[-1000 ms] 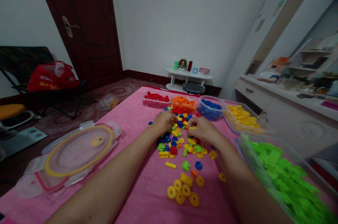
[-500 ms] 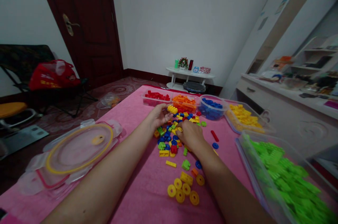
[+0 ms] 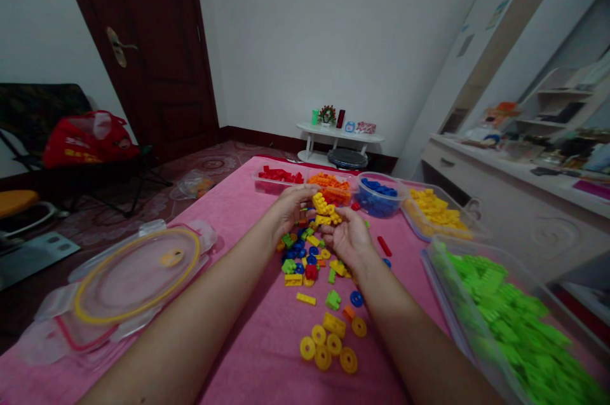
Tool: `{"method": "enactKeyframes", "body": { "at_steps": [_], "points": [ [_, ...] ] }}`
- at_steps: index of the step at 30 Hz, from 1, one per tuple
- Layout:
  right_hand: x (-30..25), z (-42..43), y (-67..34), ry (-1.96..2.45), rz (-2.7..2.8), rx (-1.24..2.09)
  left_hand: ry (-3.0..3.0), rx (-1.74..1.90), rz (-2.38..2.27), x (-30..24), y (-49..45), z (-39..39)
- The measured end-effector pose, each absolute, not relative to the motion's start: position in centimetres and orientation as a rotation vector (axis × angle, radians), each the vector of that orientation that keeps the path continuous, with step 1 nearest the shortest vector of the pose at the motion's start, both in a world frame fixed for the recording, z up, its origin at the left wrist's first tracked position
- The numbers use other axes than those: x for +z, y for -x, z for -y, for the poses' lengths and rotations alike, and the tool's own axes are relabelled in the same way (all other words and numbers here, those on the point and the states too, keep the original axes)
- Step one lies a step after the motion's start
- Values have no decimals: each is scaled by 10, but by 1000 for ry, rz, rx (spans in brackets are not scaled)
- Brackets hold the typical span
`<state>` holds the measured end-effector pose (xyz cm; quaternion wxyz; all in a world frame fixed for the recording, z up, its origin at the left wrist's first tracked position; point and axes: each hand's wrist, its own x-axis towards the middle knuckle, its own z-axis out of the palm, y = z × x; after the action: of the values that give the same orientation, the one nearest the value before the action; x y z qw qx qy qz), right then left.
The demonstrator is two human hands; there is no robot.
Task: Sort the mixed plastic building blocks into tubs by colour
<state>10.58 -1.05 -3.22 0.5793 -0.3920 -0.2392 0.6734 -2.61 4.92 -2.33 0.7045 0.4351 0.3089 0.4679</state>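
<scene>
My left hand [image 3: 290, 209] is closed on a yellow toy brick [image 3: 321, 203] with studs, held tilted above the pile. Just below and against it, more yellow bricks [image 3: 328, 219] are pinched in the fingers of my right hand [image 3: 352, 240]. Whether the pieces are joined I cannot tell. Under both hands lies a loose pile of mixed bricks [image 3: 299, 246] in blue, green, yellow, orange and red, partly hidden by the hands. Closer to me are several yellow wheels [image 3: 323, 357], a yellow brick [image 3: 334, 324] and a green brick [image 3: 333, 299].
Behind the pile stand tubs of red bricks [image 3: 280, 175], orange bricks [image 3: 330, 182] and blue bricks [image 3: 379, 187]. At right are boxes of yellow bricks [image 3: 437, 209] and green bricks [image 3: 509, 316]. Clear lids [image 3: 136, 271] lie left on the pink cloth [image 3: 257, 341].
My right hand has come up from the pile with yellow bricks and met the yellow brick in my left hand. The view has shifted slightly.
</scene>
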Motion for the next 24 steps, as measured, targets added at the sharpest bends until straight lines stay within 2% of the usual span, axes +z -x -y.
{"method": "enactKeyframes", "body": {
  "at_steps": [4, 11, 17, 24],
  "points": [
    [-34, 12, -101, 865, 536, 1622, -1240, 1054, -751, -19, 22, -42],
    [-44, 8, -98, 1039, 613, 1395, -1623, 1097, -774, -15, 13, -37],
    [-36, 12, -98, 989, 489, 1585, -2038, 1082, -855, -22, 12, -38],
    [-30, 12, -106, 798, 270, 1603, -2052, 1297, -791, -10, 8, -26]
  ]
}}
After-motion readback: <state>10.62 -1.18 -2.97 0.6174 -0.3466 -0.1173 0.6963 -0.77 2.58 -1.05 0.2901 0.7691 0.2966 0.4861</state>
